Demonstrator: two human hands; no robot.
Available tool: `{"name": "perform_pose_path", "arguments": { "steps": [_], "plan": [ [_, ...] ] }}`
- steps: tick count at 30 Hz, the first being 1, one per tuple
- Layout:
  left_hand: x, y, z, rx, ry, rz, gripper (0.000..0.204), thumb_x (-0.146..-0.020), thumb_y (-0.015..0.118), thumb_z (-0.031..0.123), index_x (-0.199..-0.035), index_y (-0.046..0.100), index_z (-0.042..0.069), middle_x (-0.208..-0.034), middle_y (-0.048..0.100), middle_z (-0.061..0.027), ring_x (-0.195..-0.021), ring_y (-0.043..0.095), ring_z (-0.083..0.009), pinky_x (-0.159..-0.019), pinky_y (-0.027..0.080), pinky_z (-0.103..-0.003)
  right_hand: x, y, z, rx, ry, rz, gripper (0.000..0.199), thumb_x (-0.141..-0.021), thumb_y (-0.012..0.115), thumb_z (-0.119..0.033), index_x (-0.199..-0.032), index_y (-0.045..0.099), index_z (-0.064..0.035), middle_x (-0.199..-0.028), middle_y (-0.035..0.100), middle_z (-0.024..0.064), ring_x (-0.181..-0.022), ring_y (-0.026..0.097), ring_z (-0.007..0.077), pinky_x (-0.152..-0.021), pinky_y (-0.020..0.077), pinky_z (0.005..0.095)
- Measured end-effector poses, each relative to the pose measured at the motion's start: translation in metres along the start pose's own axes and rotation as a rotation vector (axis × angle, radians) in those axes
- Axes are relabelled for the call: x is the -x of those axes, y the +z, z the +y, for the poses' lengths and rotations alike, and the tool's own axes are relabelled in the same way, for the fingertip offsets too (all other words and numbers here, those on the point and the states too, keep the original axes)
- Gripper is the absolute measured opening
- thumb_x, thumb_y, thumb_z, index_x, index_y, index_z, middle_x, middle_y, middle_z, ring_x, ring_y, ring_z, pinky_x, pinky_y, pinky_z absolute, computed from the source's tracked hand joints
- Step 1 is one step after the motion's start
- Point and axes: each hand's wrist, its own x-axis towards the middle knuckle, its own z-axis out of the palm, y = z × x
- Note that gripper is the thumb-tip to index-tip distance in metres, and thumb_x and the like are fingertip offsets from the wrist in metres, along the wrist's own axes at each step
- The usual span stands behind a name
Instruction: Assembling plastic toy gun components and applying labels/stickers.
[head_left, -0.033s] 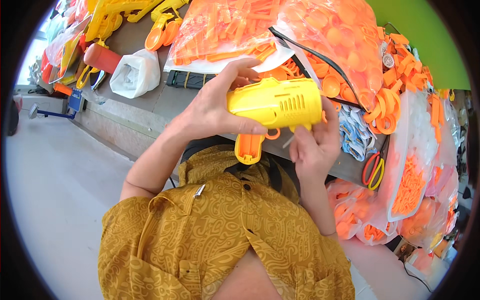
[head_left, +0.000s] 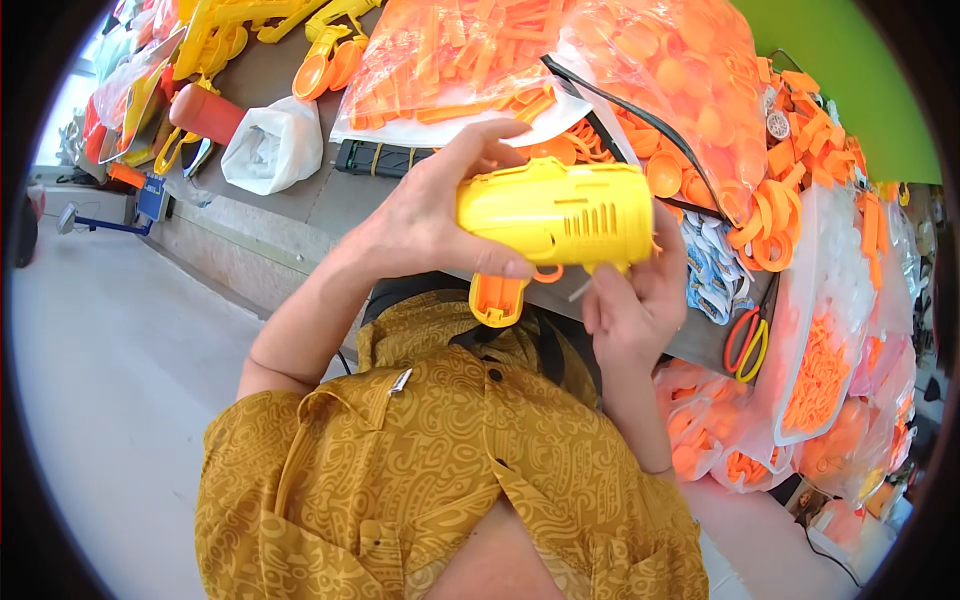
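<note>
Above the front edge of the bench (head_left: 332,205), near its middle, we have a yellow housing (head_left: 555,210) held up lengthwise from left to right, with slots in its side. Below it hang a handle with an orange inside (head_left: 497,293) and, just beside that, an orange loop (head_left: 548,274). The handle's underside appears open, so we judge that a tilt could let a loose piece drop out. If our left thumb slackens or the right pushes too hard, the smooth shell could twist and fall past the edge.

Our left hand's grip (head_left: 425,215) is closed about the left end as far as that bulky end allows, thumb along the lower side and fingers over the top. Our right hand's grip (head_left: 638,290) is curled around the right end, thumb touching underneath; whether it clamps or only steadies, we cannot tell. A thin pale sliver (head_left: 579,291) shows by that thumb, too blurred to identify.

Farther out, toward the back edge, lies a clear bag of long orange parts (head_left: 450,75). Near the front right corner we see blue-and-white pieces (head_left: 708,272) and red-and-yellow-handled scissors (head_left: 747,345); toward the left, a white bag (head_left: 272,150) stands beside a red cylinder (head_left: 207,113).
</note>
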Motion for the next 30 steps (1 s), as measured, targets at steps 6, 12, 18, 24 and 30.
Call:
{"name": "perform_pose_path", "arguments": {
  "steps": [6, 12, 18, 24, 30],
  "plan": [
    [0.008, -0.003, 0.029, -0.175, -0.093, -0.268, 0.063, -0.046, 0.080, 0.021, -0.099, 0.053, -0.002, -0.085, 0.061, -0.0062, -0.077, 0.057, -0.0112, -0.070, 0.045, -0.025, 0.021, -0.009, -0.007, 0.136, -0.252, -0.136, 0.067, -0.069, 0.051, 0.009, -0.129, 0.021, 0.0008, -0.109, 0.051, 0.0180, -0.051, 0.046, 0.0069, -0.037, 0.0335, 0.0160],
    [0.020, 0.003, 0.025, -0.342, 0.200, -0.187, 0.055, -0.050, 0.077, 0.024, -0.092, 0.054, -0.003, -0.076, 0.060, -0.0140, -0.066, 0.061, -0.0254, -0.060, 0.048, -0.031, 0.021, -0.025, -0.005, 0.172, -0.285, -0.287, 0.069, -0.073, 0.060, -0.002, -0.129, 0.020, 0.0029, -0.112, 0.050, 0.0185, -0.064, 0.054, 0.0118, -0.053, 0.0437, 0.0204],
    [0.027, -0.003, 0.021, -0.430, 0.310, -0.206, 0.056, -0.051, 0.076, 0.024, -0.094, 0.054, -0.002, -0.078, 0.061, -0.0119, -0.065, 0.061, -0.0252, -0.058, 0.048, -0.031, 0.017, -0.039, -0.011, 0.391, -0.223, -0.547, 0.080, -0.068, 0.069, -0.008, -0.130, 0.020, 0.0028, -0.116, 0.048, 0.0169, -0.103, 0.050, 0.0230, -0.087, 0.0391, 0.0325],
    [0.043, -0.001, 0.008, -0.359, 0.359, -0.139, 0.060, -0.049, 0.078, 0.026, -0.095, 0.053, -0.005, -0.078, 0.060, -0.0127, -0.064, 0.061, -0.0223, -0.057, 0.047, -0.028, 0.000, -0.012, -0.055, 0.648, -0.289, -0.691, 0.101, -0.052, 0.080, -0.038, -0.127, 0.026, 0.0042, -0.120, 0.042, 0.0187, -0.100, 0.046, 0.0279, -0.085, 0.0385, 0.0344],
    [0.043, 0.002, 0.003, -0.395, 0.394, -0.139, 0.060, -0.049, 0.078, 0.025, -0.094, 0.053, -0.005, -0.078, 0.061, -0.0131, -0.063, 0.061, -0.0222, -0.056, 0.047, -0.028, 0.004, -0.002, -0.044, 0.564, -0.318, -0.762, 0.095, -0.055, 0.080, -0.030, -0.124, 0.026, 0.0072, -0.117, 0.041, 0.0230, -0.105, 0.045, 0.0352, -0.086, 0.0402, 0.0376]
  ]
}}
